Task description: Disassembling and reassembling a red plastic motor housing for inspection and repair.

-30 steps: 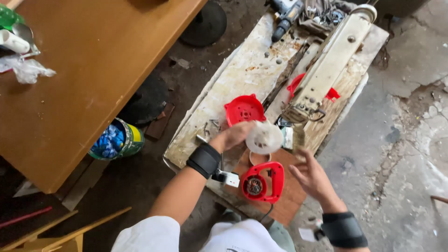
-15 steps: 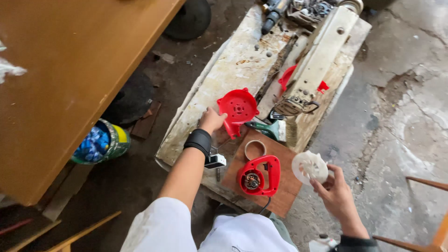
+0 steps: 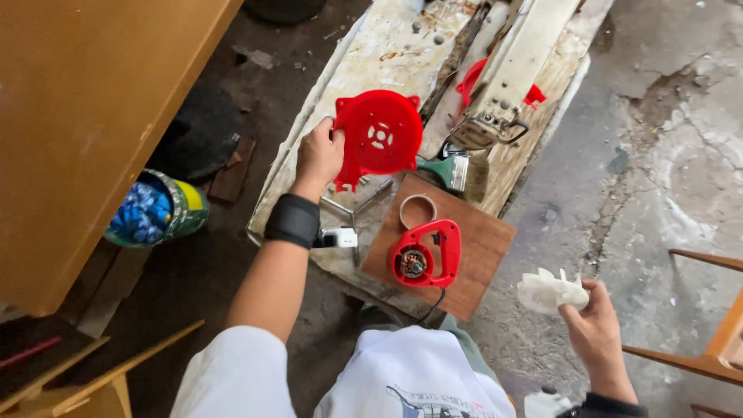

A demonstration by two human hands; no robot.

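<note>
Lower right of the frame: right hand clenched around a white plastic fan wheel, held over bare concrete floor, well apart from the workpieces. Beside it at the right edge, part of a wooden chair frame.

Centre, a little farther up: red motor housing with handle lying on a brown wooden board, a pale ring just above it on the same board. Left of the board, a small white part near the black wristband.

Above that: left hand grasping the left edge of a round red cover, lifted and tilted over a worn whitish plank. Green-handled brush just right of the cover.

Far left: wooden table, with a can of blue bits below its edge.
</note>
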